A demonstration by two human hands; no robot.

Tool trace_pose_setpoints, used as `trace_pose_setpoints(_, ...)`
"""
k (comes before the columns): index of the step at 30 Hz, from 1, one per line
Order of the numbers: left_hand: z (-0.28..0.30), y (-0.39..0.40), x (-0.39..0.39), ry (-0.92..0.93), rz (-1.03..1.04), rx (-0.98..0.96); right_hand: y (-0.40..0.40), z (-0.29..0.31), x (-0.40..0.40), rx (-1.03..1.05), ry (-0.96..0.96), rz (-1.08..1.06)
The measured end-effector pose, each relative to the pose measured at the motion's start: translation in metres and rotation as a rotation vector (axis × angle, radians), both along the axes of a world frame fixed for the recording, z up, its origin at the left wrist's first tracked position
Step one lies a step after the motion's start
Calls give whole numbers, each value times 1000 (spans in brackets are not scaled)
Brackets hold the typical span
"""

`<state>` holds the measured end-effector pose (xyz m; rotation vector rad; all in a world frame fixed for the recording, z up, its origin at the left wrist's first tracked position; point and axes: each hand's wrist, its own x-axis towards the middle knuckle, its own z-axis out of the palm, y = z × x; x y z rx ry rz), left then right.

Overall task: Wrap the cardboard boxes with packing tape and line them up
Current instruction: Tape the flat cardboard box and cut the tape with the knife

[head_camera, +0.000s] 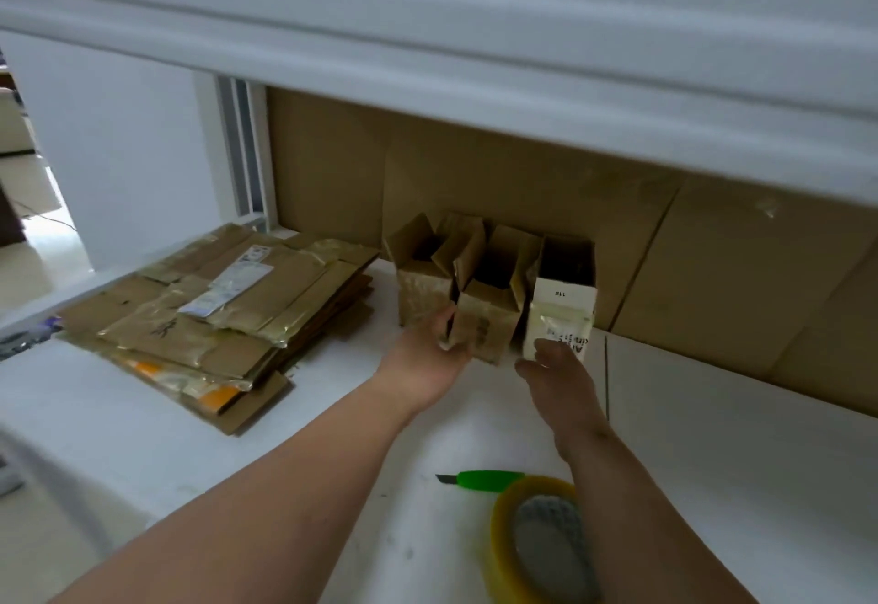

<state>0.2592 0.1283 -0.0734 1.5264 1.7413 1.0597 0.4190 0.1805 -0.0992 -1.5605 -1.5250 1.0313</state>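
Three small open-topped boxes stand side by side against a cardboard backing: a brown left box [420, 287], a brown middle box [491, 318] and a white printed right box [563, 313]. My left hand [430, 356] grips the lower left corner of the middle box, thumb on its front. My right hand [558, 373] hovers just in front of the white box with fingers relaxed, holding nothing. A roll of clear packing tape [537, 541] lies on the white table [712, 461] near me, partly behind my right forearm.
A green utility knife [484, 480] with its blade out lies beside the tape roll. A stack of flattened taped cardboard [214, 313] fills the table's left side. Large cardboard sheets [712, 266] lean at the back under a white shelf [475, 57].
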Motion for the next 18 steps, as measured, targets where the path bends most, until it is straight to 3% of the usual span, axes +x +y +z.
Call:
trace_pose_setpoints(8, -8, -33, -120, 463, 262, -83, -37, 3, -94, 64, -220, 205)
trace_pose_setpoints(13, -11, -60, -189, 681, 226, -154, -59, -3, -167, 134, -401, 275)
trace_pose_setpoints(18, -18, -64, -233, 772, 126, -214, -74, -5, -213, 222, -538, 325)
